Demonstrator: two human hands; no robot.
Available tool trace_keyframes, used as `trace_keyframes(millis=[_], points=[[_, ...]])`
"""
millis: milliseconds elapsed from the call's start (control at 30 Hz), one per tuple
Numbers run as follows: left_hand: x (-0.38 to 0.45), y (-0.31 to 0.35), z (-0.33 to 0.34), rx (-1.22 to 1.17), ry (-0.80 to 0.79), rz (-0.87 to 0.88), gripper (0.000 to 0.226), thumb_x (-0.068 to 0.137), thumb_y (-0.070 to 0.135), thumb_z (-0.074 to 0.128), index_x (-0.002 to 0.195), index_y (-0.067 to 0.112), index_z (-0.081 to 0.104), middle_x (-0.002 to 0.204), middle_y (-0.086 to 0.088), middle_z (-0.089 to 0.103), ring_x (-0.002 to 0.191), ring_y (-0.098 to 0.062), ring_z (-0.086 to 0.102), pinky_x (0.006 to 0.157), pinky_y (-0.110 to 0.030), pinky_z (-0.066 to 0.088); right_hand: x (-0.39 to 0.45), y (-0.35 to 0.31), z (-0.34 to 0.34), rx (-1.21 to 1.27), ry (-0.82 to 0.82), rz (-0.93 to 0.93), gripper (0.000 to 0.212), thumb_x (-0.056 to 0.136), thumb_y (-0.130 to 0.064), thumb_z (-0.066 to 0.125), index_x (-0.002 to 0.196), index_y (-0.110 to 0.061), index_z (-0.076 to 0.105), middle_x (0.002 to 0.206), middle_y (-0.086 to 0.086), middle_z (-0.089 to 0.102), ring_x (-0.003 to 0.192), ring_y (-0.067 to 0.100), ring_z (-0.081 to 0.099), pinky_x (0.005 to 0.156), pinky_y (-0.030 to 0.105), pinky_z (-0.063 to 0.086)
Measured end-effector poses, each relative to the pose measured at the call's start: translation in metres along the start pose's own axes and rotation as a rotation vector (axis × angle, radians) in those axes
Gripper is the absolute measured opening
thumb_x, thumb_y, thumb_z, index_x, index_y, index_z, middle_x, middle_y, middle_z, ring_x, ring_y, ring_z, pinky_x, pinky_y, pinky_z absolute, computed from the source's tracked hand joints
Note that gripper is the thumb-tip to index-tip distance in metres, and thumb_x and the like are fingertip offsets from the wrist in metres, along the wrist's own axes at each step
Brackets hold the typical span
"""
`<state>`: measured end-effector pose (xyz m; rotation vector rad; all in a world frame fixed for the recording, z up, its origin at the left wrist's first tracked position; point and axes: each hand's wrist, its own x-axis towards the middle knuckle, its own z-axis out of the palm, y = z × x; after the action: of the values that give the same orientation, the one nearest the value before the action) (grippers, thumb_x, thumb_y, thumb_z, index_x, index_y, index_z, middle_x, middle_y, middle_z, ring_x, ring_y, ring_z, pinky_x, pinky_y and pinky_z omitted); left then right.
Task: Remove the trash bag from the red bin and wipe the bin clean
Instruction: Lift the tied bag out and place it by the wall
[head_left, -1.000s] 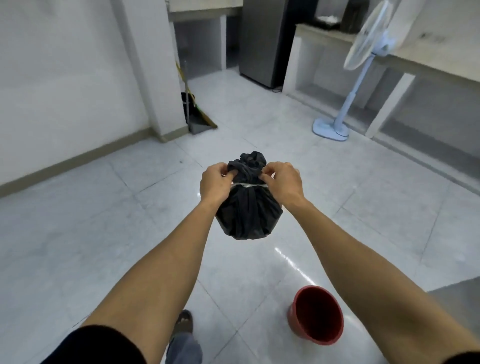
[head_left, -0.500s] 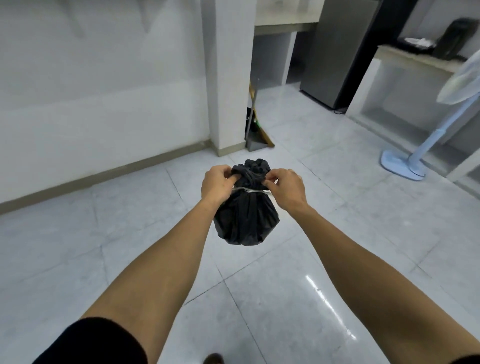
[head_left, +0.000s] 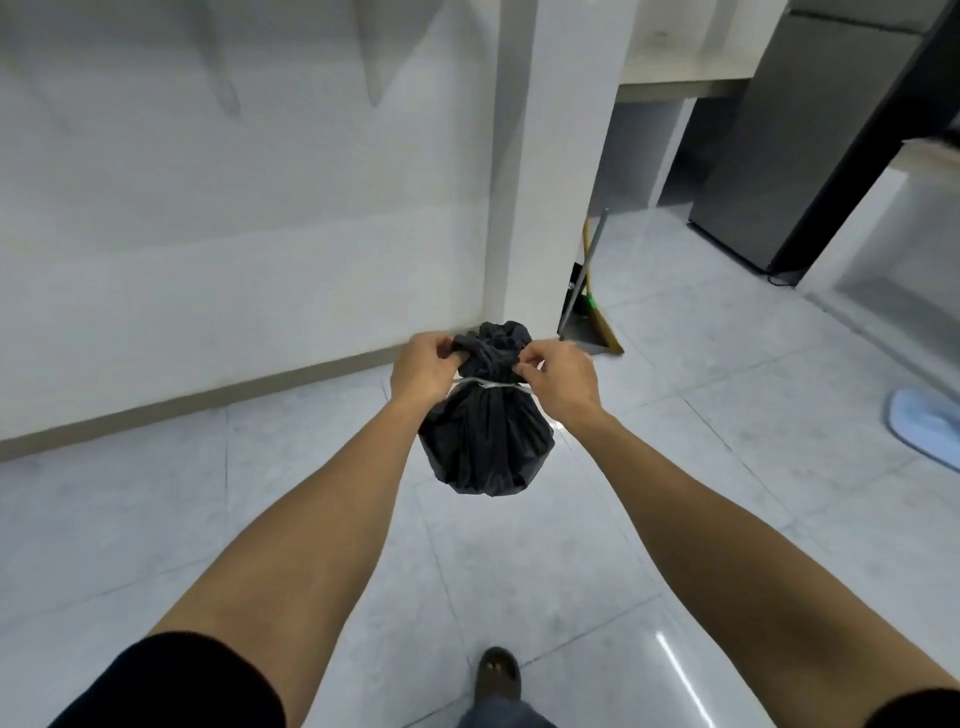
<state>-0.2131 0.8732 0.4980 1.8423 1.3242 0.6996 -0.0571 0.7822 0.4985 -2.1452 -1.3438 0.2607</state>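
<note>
We hold a small black plastic trash bag (head_left: 485, 441) out in front of us, hanging in the air above the pale grey tiled floor (head_left: 675, 415). Its neck is gathered and cinched by a thin white tie (head_left: 488, 384), with a crumpled ruff of plastic bunched above it. Our left hand (head_left: 423, 366) pinches the ruff on its left side, fingers curled into the plastic — that grip is clamped on the bag. Our right hand (head_left: 558, 376) does the same on the other side, thumb and fingertips closed on the bunched top just above the tie. Both forearms reach straight forward, short black sleeves (head_left: 171, 680) at the lower corners.

Beyond the bag stands a white square pillar (head_left: 556, 156), and just to its right a broom with a grey handle (head_left: 589, 275) leans beside a dustpan. Farther right we see a grey metal refrigerator (head_left: 795, 140) and the pale blue base of a fan (head_left: 924, 426). One dark shoe (head_left: 497, 673) shows on the floor below us.
</note>
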Motion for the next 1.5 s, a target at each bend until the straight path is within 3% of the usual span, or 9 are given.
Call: trace_keyframes(millis=[100,200,433,533,767,933,1133,1300,1500], points=[[0.062,0.004,0.001,0.009,0.033,-0.030,0.011,0.086,0.023,0.068,0.093,0.016,0.073,0.091,-0.002,0.074,0.088,-0.022,0.066,0.079,-0.033,0.051,0.070,-0.003,0.010,-0.012,-0.034,-0.030,0.007,0.089,-0.026,0.069,0.093,-0.022,0.074,0.084,-0.005,0.070,0.088,0.022,0.062,0.084,0.037,0.052],[0.116,0.004,0.000,0.021,0.076,-0.051,0.011,0.086,0.023,0.068,0.093,0.016,0.073,0.092,-0.003,0.073,0.088,-0.022,0.066,0.074,-0.029,0.047,0.128,-0.007,0.023,-0.017,-0.032,-0.063,0.006,0.089,-0.026,0.069,0.091,-0.022,0.074,0.077,-0.009,0.063,0.087,0.021,0.062,0.089,0.039,0.050],[0.250,-0.009,0.008,0.027,0.063,-0.097,0.013,0.086,0.019,0.068,0.098,0.016,0.072,0.098,-0.004,0.074,0.094,-0.024,0.067,0.089,-0.039,0.052,0.257,-0.009,0.061,-0.039,-0.043,-0.080,0.008,0.089,-0.025,0.069,0.094,-0.021,0.074,0.079,-0.009,0.061,0.086,0.018,0.059,0.089,0.041,0.049],[0.313,-0.018,0.015,0.045,0.029,-0.093,0.012,0.086,0.018,0.069,0.097,0.016,0.072,0.097,-0.004,0.074,0.094,-0.025,0.066,0.087,-0.037,0.052,0.311,-0.006,0.078,-0.038,-0.057,-0.057,0.011,0.090,-0.025,0.068,0.097,-0.019,0.074,0.089,-0.002,0.070,0.093,0.022,0.060,0.091,0.041,0.048],[0.443,-0.023,0.022,0.088,-0.025,-0.096,0.006,0.085,0.022,0.069,0.090,0.022,0.071,0.091,0.000,0.072,0.086,-0.022,0.064,0.071,-0.027,0.041,0.435,-0.003,0.115,-0.031,-0.084,0.018,0.013,0.091,-0.025,0.066,0.100,-0.018,0.073,0.093,-0.001,0.072,0.093,0.022,0.061,0.092,0.040,0.047],[0.520,-0.031,0.036,0.114,-0.044,-0.121,0.004,0.085,0.020,0.068,0.088,0.022,0.070,0.086,0.003,0.069,0.085,-0.022,0.063,0.070,-0.027,0.040,0.509,0.008,0.142,-0.032,-0.112,0.016,0.011,0.091,-0.025,0.066,0.098,-0.019,0.072,0.095,-0.003,0.072,0.094,0.021,0.060,0.091,0.038,0.046],[0.607,-0.050,0.071,0.113,-0.052,-0.167,0.009,0.085,0.021,0.067,0.093,0.019,0.072,0.095,-0.002,0.073,0.091,-0.024,0.065,0.074,-0.027,0.043,0.596,0.038,0.182,-0.038,-0.169,0.006,0.011,0.091,-0.025,0.066,0.097,-0.019,0.072,0.096,-0.002,0.071,0.095,0.023,0.060,0.090,0.040,0.047],[0.682,-0.105,0.126,0.146,-0.062,-0.205,0.010,0.085,0.019,0.065,0.094,0.018,0.071,0.094,-0.004,0.072,0.092,-0.026,0.064,0.074,-0.028,0.044,0.659,0.083,0.252,-0.039,-0.206,0.026,0.010,0.090,-0.024,0.066,0.096,-0.018,0.072,0.095,-0.001,0.071,0.093,0.023,0.060,0.086,0.036,0.047],[0.758,-0.218,0.222,0.155,-0.085,-0.187,0.010,0.085,0.019,0.064,0.093,0.019,0.070,0.093,-0.005,0.071,0.091,-0.028,0.064,0.074,-0.030,0.046,0.714,0.171,0.379,0.007,-0.219,0.139,0.010,0.091,-0.026,0.065,0.096,-0.022,0.072,0.096,-0.002,0.071,0.091,0.022,0.063,0.080,0.032,0.048]])
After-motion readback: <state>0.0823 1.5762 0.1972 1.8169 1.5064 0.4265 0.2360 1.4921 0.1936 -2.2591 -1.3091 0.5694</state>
